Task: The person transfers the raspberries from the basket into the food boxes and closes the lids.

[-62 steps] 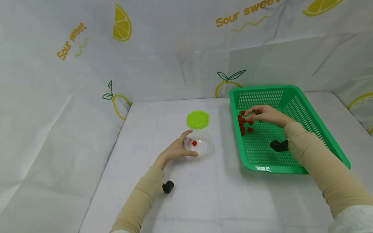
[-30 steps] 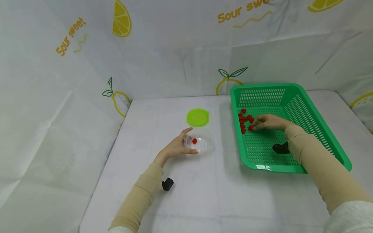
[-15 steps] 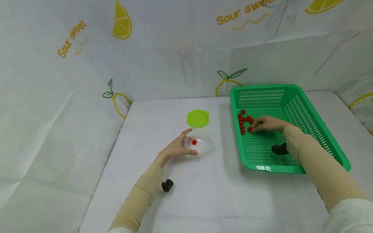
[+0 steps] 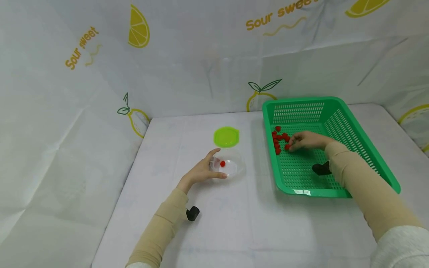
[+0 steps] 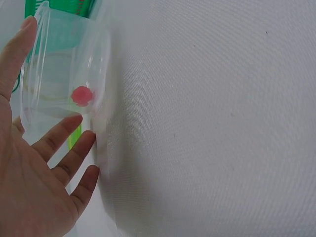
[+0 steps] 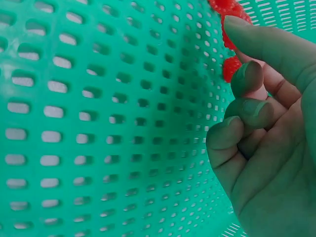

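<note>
My left hand point(image 4: 201, 170) holds a clear plastic tub point(image 4: 238, 160) by its left side, thumb and forefinger spread along the wall. One red raspberry point(image 5: 82, 96) lies inside the tub. In the green basket point(image 4: 273, 167), my right hand point(image 4: 309, 140) has thumb and fingertips at a raspberry point(image 4: 287, 147) on the basket floor and pinches it. Its other fingers are curled in, as the right wrist view shows. Several more raspberries point(image 4: 276, 141) are gathered along the basket's left wall, just beyond the fingertips.
A lime green lid point(image 4: 226, 137) lies flat on the white table cover point(image 4: 214, 223), behind the tub. Behind the table hangs a white cloth point(image 4: 187, 67) printed with lemons. The basket's raised walls surround my right hand.
My right hand has come down from the rear raspberries to one nearer the front of the group, and stays there over the last second. The left hand and tub hold still.
</note>
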`<state>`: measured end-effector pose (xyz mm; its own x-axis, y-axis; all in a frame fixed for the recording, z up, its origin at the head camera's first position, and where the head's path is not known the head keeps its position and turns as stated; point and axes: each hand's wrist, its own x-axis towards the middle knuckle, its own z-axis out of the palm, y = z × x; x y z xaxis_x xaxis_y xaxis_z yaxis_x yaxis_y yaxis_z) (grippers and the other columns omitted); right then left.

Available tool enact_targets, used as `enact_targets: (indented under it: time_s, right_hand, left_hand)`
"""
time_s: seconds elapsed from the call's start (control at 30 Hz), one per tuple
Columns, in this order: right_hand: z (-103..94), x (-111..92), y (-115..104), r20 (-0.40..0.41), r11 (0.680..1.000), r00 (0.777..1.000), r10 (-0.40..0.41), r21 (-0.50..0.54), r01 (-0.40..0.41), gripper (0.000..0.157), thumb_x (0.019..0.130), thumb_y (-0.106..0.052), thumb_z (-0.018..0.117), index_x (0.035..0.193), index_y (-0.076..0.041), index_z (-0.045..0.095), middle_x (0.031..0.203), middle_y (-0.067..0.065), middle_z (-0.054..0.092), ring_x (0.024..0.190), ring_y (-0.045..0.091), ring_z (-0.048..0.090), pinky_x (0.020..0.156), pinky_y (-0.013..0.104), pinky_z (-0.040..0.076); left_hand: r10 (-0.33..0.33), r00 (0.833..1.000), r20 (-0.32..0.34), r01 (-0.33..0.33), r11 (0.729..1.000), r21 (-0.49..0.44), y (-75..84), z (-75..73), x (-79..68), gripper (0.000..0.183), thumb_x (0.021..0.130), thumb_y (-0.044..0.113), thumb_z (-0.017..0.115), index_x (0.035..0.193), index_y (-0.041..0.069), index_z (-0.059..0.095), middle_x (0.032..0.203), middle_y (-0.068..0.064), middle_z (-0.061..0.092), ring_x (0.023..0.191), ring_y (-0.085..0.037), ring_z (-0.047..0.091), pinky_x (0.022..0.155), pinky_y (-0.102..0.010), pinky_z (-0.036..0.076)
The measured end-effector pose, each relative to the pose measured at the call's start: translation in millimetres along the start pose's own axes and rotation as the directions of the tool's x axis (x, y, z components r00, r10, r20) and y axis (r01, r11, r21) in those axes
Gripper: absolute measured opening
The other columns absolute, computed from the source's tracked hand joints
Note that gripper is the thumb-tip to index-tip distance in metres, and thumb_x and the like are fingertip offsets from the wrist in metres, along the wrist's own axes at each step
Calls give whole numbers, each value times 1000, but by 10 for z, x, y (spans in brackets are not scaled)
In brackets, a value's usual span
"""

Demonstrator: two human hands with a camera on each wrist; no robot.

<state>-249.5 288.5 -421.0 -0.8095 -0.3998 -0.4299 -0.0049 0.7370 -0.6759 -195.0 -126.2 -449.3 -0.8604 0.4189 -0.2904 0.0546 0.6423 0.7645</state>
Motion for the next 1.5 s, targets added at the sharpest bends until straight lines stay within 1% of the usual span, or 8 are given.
enact_targets:
  time_s: [0.17,0.37,0.53,0.67,0.9,1.07,1.2,1.5]
  right_hand:
    - [-43,-35,-64,8,1000,1000,1,29,-2,38,87,-30,64,110,-2,52,77,4,51,61,11,39,60,31,39]
    - [-123,-120,-174,-19,999,1000,-17,48,18,36,89,-29,62,110,-2,53,75,5,53,60,13,37,61,32,37]
    - [-148,-171,-249,-49,997,999,-23,68,26,38,89,-32,62,112,-4,55,77,5,53,72,20,44,66,34,40]
    - [-164,-218,-335,-82,994,996,-47,93,54,38,89,-33,62,114,-5,55,85,4,56,83,22,47,70,34,43]
    - [-166,-257,-575,-107,988,988,-110,93,120,35,88,-32,63,112,-8,57,84,0,59,82,17,50,72,31,44]
    - [-138,-253,-758,-101,983,984,-146,99,156,35,88,-33,63,111,-8,57,91,3,61,89,21,52,78,33,43]
    - [-106,-231,-871,-85,972,978,-189,124,199,32,88,-31,64,108,-6,57,90,6,61,84,23,55,79,34,45]
    - [-34,-151,-1090,-73,971,978,-194,126,202,33,85,-34,66,108,-10,57,78,3,52,71,15,50,70,34,43]
  left_hand:
    - [-16,1000,7,16,1000,-4,1,-7,-6,98,66,50,79,141,51,16,151,-5,30,140,-26,28,111,-51,25]
    - [-7,1000,3,7,1000,4,27,-16,0,97,67,50,79,141,51,16,150,-6,30,140,-27,28,111,-52,25]
    - [-30,1000,9,30,999,-9,20,-17,-5,98,66,50,80,140,53,16,150,-4,31,140,-25,27,111,-51,25]
    - [-25,1000,11,25,1000,-12,15,-14,-3,98,65,50,80,140,53,17,151,-5,30,140,-26,27,111,-52,24]
    - [-29,1000,6,29,999,-24,13,-17,-7,98,64,50,80,139,54,17,151,-4,30,141,-26,26,112,-52,24]
    - [-27,1000,5,27,999,-24,3,-12,-2,98,64,52,80,138,55,16,151,-4,29,141,-25,26,112,-52,24]
    - [-20,1000,-10,20,999,-26,-5,0,6,98,63,53,80,139,54,17,151,-4,30,140,-25,27,111,-52,25]
    - [-19,999,-32,18,999,-32,17,7,-7,99,63,50,81,140,51,19,150,-5,30,140,-24,29,111,-50,26]
